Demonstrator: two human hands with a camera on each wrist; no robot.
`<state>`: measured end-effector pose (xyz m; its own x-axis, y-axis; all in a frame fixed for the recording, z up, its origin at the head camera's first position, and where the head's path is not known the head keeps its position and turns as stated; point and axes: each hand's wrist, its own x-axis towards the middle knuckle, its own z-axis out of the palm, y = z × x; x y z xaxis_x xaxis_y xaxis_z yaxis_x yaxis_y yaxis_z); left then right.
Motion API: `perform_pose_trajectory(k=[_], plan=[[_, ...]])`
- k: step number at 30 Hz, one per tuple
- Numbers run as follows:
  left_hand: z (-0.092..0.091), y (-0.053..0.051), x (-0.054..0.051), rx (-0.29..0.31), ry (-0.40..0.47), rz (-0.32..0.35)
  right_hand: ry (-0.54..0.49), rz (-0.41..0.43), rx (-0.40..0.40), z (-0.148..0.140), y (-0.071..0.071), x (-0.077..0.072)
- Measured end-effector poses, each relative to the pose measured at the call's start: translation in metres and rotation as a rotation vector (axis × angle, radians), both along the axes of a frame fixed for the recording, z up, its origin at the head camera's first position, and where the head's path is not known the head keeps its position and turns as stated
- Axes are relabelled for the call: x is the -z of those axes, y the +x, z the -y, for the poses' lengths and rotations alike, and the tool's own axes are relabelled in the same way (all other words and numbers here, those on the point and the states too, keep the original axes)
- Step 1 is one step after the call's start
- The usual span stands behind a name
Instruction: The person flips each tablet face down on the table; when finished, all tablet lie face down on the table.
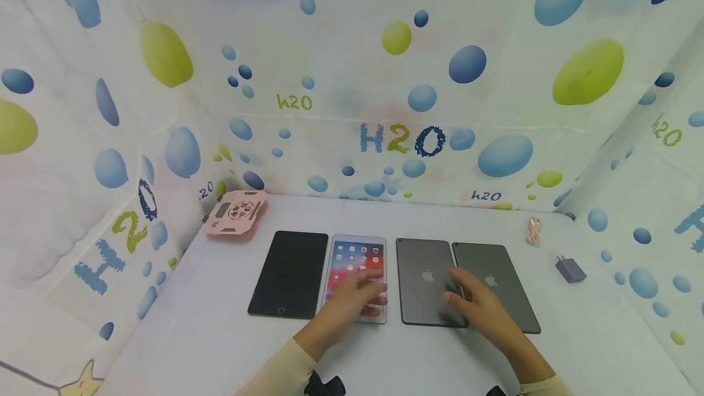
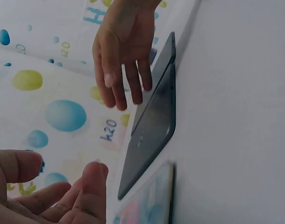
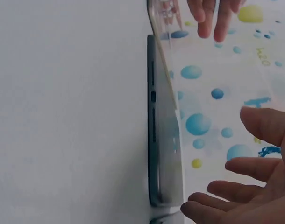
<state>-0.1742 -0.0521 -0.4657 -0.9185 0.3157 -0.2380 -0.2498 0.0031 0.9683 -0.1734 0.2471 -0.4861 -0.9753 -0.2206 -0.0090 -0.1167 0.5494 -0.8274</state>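
Observation:
Several tablets lie in a row on the white table. At the left is a black tablet (image 1: 288, 274) with its dark screen up. Beside it a white tablet (image 1: 357, 252) shows a lit home screen. Two grey tablets, one nearer the middle (image 1: 420, 298) and one to the right (image 1: 506, 292), lie back up with an apple logo. My left hand (image 1: 352, 298) hovers above the white tablet, fingers loosely bent and holding nothing. Over the adjoining edges of the grey tablets hangs my right hand (image 1: 478, 307), thumb and fingers apart, nothing between them. The left wrist view shows the right hand (image 2: 126, 56) raised off the tablets.
At the back left rests a pink tablet-like case (image 1: 236, 212) with a round fan-shaped part. A coiled pale cable (image 1: 533, 231) and a dark plug adapter (image 1: 570, 269) lie at the right. A patterned curtain (image 1: 341, 78) surrounds the table's back and sides.

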Motion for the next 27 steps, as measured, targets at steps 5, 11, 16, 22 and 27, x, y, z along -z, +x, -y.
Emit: perform_pose_trajectory(k=[5,11,16,22,27], plan=[[0.027,-0.003,-0.001,-0.08,-0.063,-0.087,-0.076,-0.022,0.045,0.013,0.002,-0.003],[0.053,-0.005,-0.004,-0.165,-0.108,-0.085,-0.113,0.001,-0.007,0.033,0.002,-0.005],[0.063,-0.009,-0.002,-0.223,-0.169,-0.081,-0.168,0.062,-0.021,0.049,0.001,-0.005],[0.068,-0.019,0.003,-0.273,-0.218,-0.078,-0.228,0.079,-0.041,0.067,-0.004,-0.002],[0.068,-0.024,0.006,-0.286,-0.233,-0.06,-0.288,0.149,-0.042,0.087,-0.008,0.0]])
